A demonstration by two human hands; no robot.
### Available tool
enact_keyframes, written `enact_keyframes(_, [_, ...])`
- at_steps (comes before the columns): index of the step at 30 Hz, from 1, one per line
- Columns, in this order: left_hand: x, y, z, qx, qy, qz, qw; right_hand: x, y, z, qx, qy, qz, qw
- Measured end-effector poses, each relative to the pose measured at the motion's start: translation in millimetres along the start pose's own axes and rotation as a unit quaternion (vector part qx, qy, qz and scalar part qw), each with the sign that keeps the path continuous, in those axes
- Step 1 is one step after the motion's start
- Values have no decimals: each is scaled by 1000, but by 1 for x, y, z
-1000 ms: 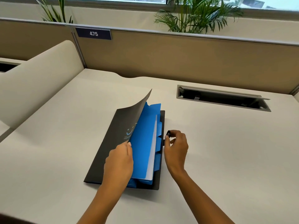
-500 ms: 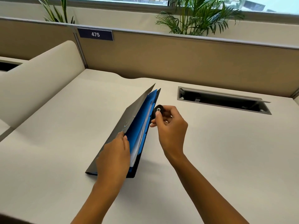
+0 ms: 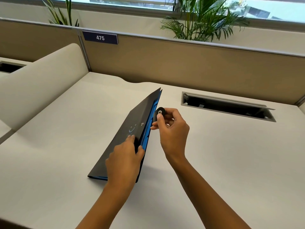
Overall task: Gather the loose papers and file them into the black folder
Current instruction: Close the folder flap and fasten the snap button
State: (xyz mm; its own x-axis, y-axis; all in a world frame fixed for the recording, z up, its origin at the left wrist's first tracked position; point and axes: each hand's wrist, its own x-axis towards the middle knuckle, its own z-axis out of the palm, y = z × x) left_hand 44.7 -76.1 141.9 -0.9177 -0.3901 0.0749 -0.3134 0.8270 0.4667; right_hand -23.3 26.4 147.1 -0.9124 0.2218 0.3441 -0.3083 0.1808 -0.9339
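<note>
The black folder (image 3: 130, 131) stands tilted on its lower edge in the middle of the white desk (image 3: 66, 146), its covers nearly together. Blue tabbed dividers (image 3: 146, 139) show in the narrow gap along its right edge; the papers inside are hidden. My left hand (image 3: 125, 156) grips the front cover's near edge, thumb on the inside. My right hand (image 3: 171, 129) pinches the folder's black snap-button strap (image 3: 159, 113) just right of the cover.
An open cable tray (image 3: 226, 106) is sunk into the desk at the right rear. A beige partition with a "475" label (image 3: 100, 38) closes the back, and a curved white divider (image 3: 38, 86) runs along the left. Plants stand behind the partition.
The folder went from lying open and flat to standing nearly closed. My right hand lifted the snap strap up and toward the cover, and my left hand pushed the cover over the blue dividers.
</note>
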Motion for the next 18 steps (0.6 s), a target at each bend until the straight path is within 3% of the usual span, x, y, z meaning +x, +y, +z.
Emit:
enact_keyframes(7, [1,-1,15,-17,-29,32,999,-2,9,-5,-3,9,14,1000])
enact_keyframes(11, [6,-17,37,-90,-114,21,989,-3,24,-14,-22,21,20,999])
enact_keyframes(18, [11,-55,89,-38,-127,165,977,-20,68,-30,-114,20,-2,993])
